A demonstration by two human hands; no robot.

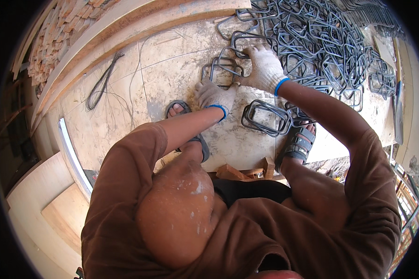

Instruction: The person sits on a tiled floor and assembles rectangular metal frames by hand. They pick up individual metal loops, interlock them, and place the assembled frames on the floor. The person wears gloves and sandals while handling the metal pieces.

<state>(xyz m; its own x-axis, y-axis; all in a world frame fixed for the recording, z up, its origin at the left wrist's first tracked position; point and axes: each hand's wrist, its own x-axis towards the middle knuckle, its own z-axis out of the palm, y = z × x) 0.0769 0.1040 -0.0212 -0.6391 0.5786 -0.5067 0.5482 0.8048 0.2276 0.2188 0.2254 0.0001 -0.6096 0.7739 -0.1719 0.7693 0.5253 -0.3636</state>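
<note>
Both hands wear pale knitted work gloves with blue cuffs. My left hand (215, 96) is low over the floor, its fingers curled at the near edge of a bent steel bar stirrup (212, 69). To its right and farther off, my right hand (266, 70) reaches over with its fingers bent onto another dark rectangular stirrup (253, 34) at the edge of the big pile. Its thumb points toward my left hand. The undersides of both hands are hidden. A small stack of stirrups (264, 119) lies between my feet, nearer my right foot.
A large tangled heap of stirrups (314, 44) covers the far right floor. A bundle of thin tie wire (104, 81) lies to the left. Long wooden boards (125, 32) and stacked bricks (65, 32) line the far left. Broken wood pieces (233, 172) sit close to me.
</note>
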